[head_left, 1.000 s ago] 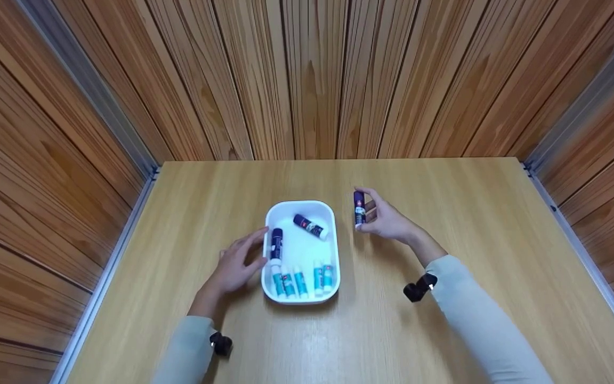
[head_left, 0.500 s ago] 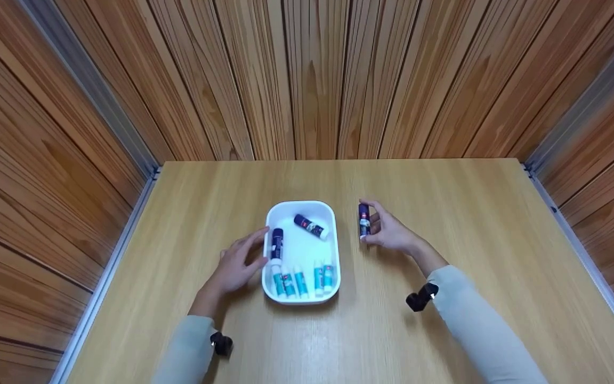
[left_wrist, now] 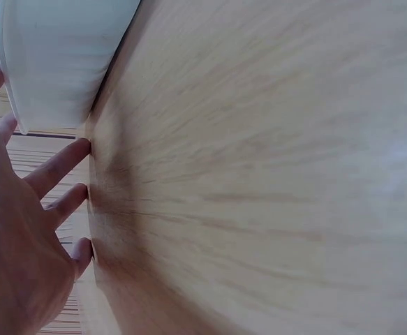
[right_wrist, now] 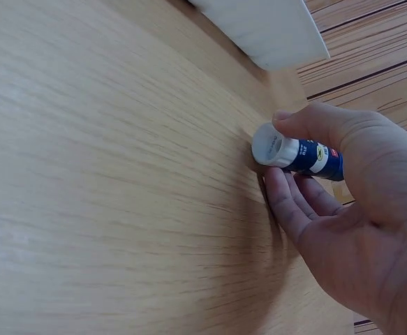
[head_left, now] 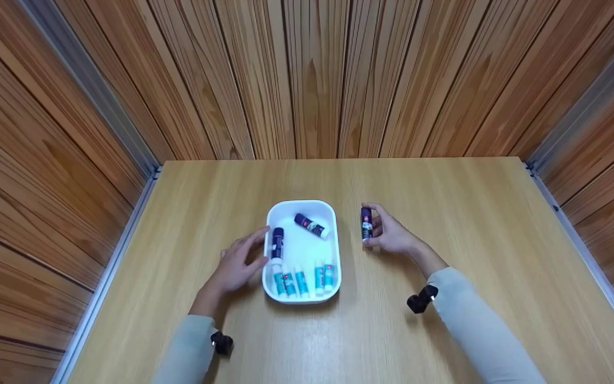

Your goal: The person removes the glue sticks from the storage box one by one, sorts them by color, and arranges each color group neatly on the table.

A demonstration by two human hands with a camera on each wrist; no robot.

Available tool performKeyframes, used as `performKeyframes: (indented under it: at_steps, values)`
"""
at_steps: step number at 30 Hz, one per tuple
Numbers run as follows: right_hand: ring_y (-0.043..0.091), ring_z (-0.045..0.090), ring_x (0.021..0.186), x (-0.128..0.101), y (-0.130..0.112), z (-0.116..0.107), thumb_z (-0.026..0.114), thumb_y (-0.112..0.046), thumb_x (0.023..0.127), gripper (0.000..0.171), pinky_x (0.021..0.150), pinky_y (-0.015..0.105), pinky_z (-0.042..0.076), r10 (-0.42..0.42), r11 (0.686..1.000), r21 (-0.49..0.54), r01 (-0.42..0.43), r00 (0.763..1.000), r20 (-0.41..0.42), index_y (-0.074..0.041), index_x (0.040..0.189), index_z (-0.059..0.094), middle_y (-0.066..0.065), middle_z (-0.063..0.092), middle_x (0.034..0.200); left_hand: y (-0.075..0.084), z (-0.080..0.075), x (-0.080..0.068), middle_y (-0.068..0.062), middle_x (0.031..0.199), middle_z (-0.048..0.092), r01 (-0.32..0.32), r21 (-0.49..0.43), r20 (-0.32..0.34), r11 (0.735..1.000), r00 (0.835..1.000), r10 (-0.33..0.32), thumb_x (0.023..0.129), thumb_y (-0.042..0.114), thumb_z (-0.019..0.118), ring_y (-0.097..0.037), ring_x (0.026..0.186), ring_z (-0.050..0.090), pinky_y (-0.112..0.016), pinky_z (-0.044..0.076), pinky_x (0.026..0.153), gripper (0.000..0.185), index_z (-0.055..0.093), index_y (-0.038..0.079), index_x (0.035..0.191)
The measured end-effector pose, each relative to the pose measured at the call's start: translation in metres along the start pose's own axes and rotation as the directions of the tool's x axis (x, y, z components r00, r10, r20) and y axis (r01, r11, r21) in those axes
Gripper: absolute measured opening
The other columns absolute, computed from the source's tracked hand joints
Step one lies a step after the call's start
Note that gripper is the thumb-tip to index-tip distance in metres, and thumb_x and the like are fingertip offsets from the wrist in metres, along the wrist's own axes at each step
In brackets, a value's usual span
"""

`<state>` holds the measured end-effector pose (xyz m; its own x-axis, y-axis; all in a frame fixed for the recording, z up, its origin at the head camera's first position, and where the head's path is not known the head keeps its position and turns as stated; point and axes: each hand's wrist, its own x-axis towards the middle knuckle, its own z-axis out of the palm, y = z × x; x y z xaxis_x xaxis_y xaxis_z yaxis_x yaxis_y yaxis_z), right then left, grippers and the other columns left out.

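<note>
My right hand (head_left: 387, 234) pinches a dark blue glue stick (head_left: 366, 223) with a white cap, upright, its white end (right_wrist: 273, 146) close to or on the wooden table (head_left: 445, 213), right of a white tray (head_left: 333, 213). My left hand (head_left: 237, 261) rests with straight fingers on the table against the tray's left side (left_wrist: 56, 63). In the tray lie two dark blue glue sticks (head_left: 311, 225) (head_left: 277, 244) and several teal and white ones (head_left: 301, 280) in a row at the near end.
Wooden slat walls (head_left: 312, 80) close in the table at the back and on both sides, with metal strips (head_left: 126, 213) along the table's edges. A black wrist camera mount (head_left: 419, 298) sits on each sleeve.
My right hand has brought the dark blue glue stick down and slightly right toward the table. The left hand and the tray have stayed put.
</note>
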<state>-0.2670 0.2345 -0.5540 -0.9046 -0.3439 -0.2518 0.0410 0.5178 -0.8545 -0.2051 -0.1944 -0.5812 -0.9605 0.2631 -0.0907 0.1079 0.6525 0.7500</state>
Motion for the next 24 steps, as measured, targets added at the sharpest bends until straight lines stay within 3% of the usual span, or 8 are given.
performKeyframes:
  at_steps: [13,19,24]
  values:
    - [0.033,0.060,0.122,0.0013,0.0003,-0.0015,0.081,-0.009,0.103,0.102,0.088,0.031,0.053,0.037,0.999,-0.014,-0.037,0.999,0.003,-0.023,0.182,0.017,0.029,0.049,0.152,-0.0006,-0.0001,0.0001,0.007,0.181,0.046,-0.005,-0.001,0.007,1.000,1.000,0.005,0.110,0.047,0.068,-0.035,0.174,0.031,-0.077,0.017,0.136,0.074,0.033,0.050,0.174]
    - [0.028,0.061,0.113,0.0020,-0.0008,-0.0026,0.082,-0.009,0.103,0.104,0.085,0.030,0.054,0.069,0.997,-0.019,-0.069,0.998,0.001,-0.023,0.183,0.017,0.029,0.051,0.150,-0.0015,0.0008,0.0002,0.007,0.182,0.044,-0.009,0.001,0.003,1.000,1.000,0.009,0.110,0.047,0.067,-0.035,0.174,0.030,-0.076,0.017,0.136,0.074,0.033,0.050,0.175]
    - [0.028,0.062,0.115,0.0023,-0.0017,-0.0038,0.080,-0.007,0.104,0.102,0.089,0.029,0.054,0.086,0.996,0.006,-0.086,0.996,0.007,-0.021,0.182,0.018,0.028,0.051,0.151,-0.0008,0.0008,0.0000,0.007,0.182,0.045,-0.007,0.000,0.002,1.000,1.000,0.007,0.110,0.048,0.067,-0.035,0.173,0.031,-0.075,0.018,0.136,0.073,0.031,0.052,0.174]
